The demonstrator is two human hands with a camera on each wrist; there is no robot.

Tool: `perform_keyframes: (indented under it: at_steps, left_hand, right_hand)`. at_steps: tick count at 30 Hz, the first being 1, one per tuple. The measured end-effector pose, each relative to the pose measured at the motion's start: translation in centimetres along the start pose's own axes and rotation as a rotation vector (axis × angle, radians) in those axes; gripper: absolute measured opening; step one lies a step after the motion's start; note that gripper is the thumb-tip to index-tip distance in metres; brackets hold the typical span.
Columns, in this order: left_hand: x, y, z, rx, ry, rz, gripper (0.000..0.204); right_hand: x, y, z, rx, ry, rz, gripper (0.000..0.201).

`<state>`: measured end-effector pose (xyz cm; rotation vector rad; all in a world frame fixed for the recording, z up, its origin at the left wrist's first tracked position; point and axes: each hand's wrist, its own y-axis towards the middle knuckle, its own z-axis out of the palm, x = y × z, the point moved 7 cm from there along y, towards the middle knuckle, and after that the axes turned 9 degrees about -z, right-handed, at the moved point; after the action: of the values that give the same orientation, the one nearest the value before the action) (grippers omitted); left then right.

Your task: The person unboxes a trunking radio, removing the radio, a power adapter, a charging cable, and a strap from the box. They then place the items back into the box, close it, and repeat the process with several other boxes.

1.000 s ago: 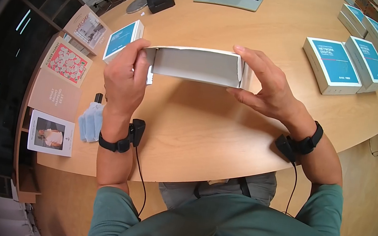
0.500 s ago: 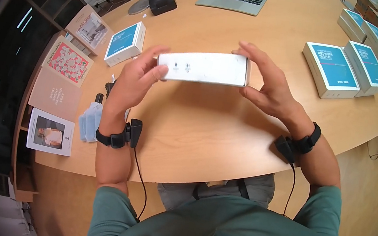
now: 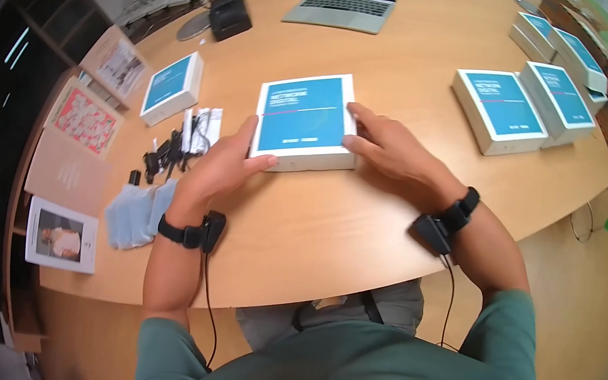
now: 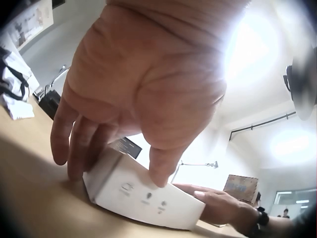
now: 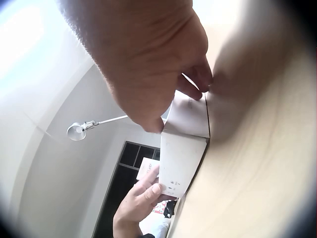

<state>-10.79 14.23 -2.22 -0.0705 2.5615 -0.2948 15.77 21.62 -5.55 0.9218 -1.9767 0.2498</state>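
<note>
A white cardboard box with a blue top label lies face up on the wooden table, in front of the person. My left hand grips its near left corner, thumb along the front edge and fingers down the left side. At the right side, my right hand holds the box with thumb and fingertips against the wall. Small printed icons mark the near white side in the left wrist view. In the right wrist view, the right thumb meets the top edge while the fingers bend onto the side wall.
Similar blue-topped boxes stand at the right, and one more box at the left. Black cables and a pale blue cloth-like item lie left of the left hand. A laptop sits at the back; books line the left edge.
The box was held up on edge, its open grey inside showing, then its white side. Both hands have tipped and lowered it, and its blue face now points up. The head view has shifted.
</note>
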Motion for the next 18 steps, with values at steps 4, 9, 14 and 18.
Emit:
perform_keyframes:
  at_steps: [4,9,14,18]
  left_hand:
    - [-0.9,-0.1,0.6,-0.073,-0.126,-0.016,0.081]
    - [-2.7,-0.7,2.0,-0.188,-0.225,0.261,0.079]
    - [-2.1,-0.3,2.8,-0.146,-0.314,0.16,0.07]
    - [-2.4,-1.0,4.3,0.04,-0.024,0.191,0.057]
  right_hand:
    - [0.4,0.0,-0.7,-0.328,0.361,-0.164,0.068]
    - [0.0,-0.3,-3.5,-0.505,0.441,-0.143,0.067]
    - [-1.0,-1.1,-10.3,-0.809,0.424,-0.251,0.06]
    - [-0.6,-5.0,-18.9,-0.931,0.206,-0.261,0.057]
